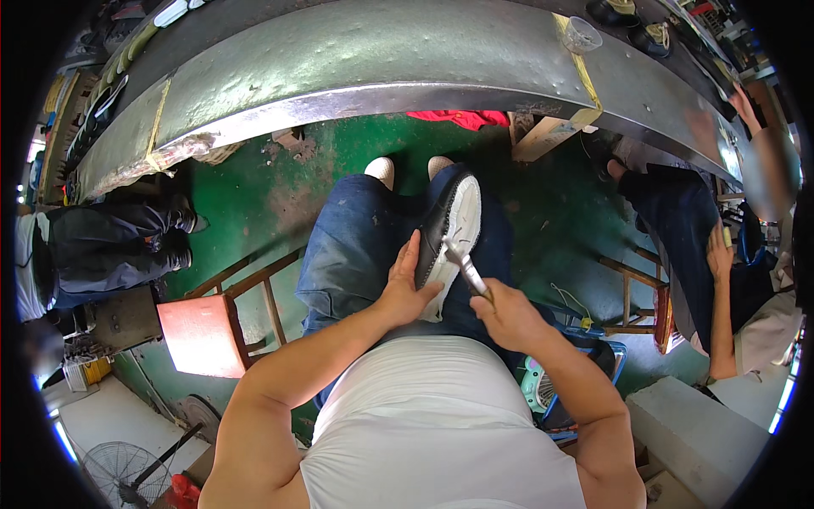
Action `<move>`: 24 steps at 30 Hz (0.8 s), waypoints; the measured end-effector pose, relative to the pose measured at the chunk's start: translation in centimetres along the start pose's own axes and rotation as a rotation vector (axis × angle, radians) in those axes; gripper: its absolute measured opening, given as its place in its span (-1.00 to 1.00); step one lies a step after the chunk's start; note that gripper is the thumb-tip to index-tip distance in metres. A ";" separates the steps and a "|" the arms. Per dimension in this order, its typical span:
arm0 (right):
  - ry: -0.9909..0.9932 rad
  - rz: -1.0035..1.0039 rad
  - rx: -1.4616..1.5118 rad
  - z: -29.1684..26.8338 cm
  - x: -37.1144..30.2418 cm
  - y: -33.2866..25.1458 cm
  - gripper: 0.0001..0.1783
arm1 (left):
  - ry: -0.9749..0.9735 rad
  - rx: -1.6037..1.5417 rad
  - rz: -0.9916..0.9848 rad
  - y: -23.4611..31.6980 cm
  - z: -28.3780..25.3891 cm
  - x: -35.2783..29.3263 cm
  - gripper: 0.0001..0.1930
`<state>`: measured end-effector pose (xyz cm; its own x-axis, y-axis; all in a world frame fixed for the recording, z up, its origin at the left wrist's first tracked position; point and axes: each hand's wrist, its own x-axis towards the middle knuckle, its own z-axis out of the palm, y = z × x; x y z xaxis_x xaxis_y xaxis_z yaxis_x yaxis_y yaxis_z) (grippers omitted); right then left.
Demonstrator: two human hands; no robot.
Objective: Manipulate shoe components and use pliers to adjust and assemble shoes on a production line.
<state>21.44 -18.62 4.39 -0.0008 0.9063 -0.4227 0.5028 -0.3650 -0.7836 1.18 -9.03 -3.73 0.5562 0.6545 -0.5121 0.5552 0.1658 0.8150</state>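
Observation:
A black shoe (435,227) rests on my thighs with its pale, whitish underside (463,208) turned up and its toe pointing away from me. My left hand (405,287) grips it near the heel, fingers along the black side and thumb over the underside. In my right hand (512,316) is a hammer (468,270), held by its handle. The metal head lies over the middle of the shoe's underside; whether it touches cannot be made out.
A metal-covered workbench (339,51) curves across the front, with a clear plastic cup (582,36) on it. A wooden stool (202,335) stands left. Co-workers' legs (119,246) show at left, and another person (678,229) sits right. A fan (127,471) is at lower left.

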 end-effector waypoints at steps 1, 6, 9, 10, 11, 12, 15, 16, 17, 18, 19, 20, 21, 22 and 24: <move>0.001 -0.006 -0.004 0.6 0.5 0.9 -0.63 | 0.042 0.115 -0.017 0.3 0.0 -0.2 0.02; -0.074 0.051 -0.005 0.7 0.4 4.2 -0.61 | -0.069 -0.347 -0.028 1.4 -3.4 -0.5 -0.11; 0.034 0.180 0.294 1.0 -1.4 6.4 -0.60 | -0.104 -0.678 -0.031 2.4 -5.4 -2.1 -0.18; 0.044 0.189 0.281 1.0 -1.9 6.5 -0.60 | -0.097 -0.832 0.011 3.4 -5.7 -3.2 -0.22; 0.056 0.199 0.267 1.0 -2.2 6.5 -0.60 | -0.126 -1.060 0.123 4.2 -5.7 -4.1 -0.25; 0.033 0.223 0.207 0.9 -2.3 6.4 -0.59 | -0.207 -1.228 0.170 6.1 -6.2 -4.6 -0.27; -0.017 -0.039 -0.390 -0.2 -2.5 3.2 -0.59 | -0.274 -1.234 0.194 8.7 -8.7 -3.2 -0.32; -0.037 -0.088 -0.531 -0.2 -2.5 2.4 -0.56 | -0.334 -1.341 0.188 9.7 -9.6 -2.2 -0.30; -0.012 -0.153 -0.596 -0.3 -2.9 1.4 -0.53 | -0.396 -1.446 0.181 10.7 -10.1 -1.5 -0.27; 0.075 -0.248 -0.588 -0.3 -3.1 1.4 -0.52 | -0.284 -1.188 0.254 12.0 -9.8 -1.2 -0.17; 0.160 -0.342 -0.579 -0.3 -3.3 1.2 -0.51 | -0.251 -1.206 0.238 12.5 -9.5 -0.5 -0.20; 0.167 -0.344 -0.585 -0.5 -3.1 1.1 -0.51 | -0.286 -1.310 0.236 12.6 -9.4 -0.1 -0.22; 0.203 -0.364 -0.518 -0.8 -2.7 0.9 -0.53 | -0.323 -1.411 0.229 12.8 -9.3 0.2 -0.23; 0.238 -0.383 -0.450 -1.2 -2.2 0.5 -0.54 | -0.327 -1.407 0.234 13.0 -9.3 0.4 -0.23; 0.294 -0.453 -0.400 -2.3 -1.2 -0.9 -0.55 | -0.341 -1.470 0.267 13.5 -9.1 0.6 -0.24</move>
<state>22.96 -18.86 6.66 -0.0797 0.9923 0.0944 0.7901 0.1207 -0.6010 3.37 0.35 9.42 0.7623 0.6218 -0.1798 -0.5509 0.7691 0.3242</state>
